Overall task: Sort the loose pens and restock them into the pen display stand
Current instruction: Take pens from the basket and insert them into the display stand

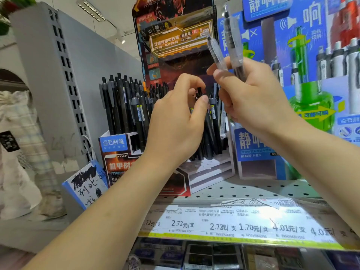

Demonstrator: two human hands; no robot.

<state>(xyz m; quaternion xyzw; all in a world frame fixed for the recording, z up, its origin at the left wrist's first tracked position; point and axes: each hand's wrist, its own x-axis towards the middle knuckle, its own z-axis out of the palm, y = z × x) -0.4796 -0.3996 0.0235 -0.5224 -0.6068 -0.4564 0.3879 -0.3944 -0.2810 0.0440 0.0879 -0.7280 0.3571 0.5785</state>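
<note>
A cardboard pen display stand (116, 151) with red and black print stands on the shelf, packed with several upright black pens (120, 106). My left hand (179, 121) reaches into the stand's right side and pinches the top of a black pen (199, 92) between thumb and fingers. My right hand (251, 98) is raised just to the right of it and grips two translucent grey pens (229, 43) that point up and lean left.
A blue display stand (253, 145) with white pens (339, 61) stands to the right. The perforated shelf (243, 189) carries a price-label strip (233, 225) along its front edge. A grey slotted upright (64, 75) and a scribbled test card (87, 184) are at the left.
</note>
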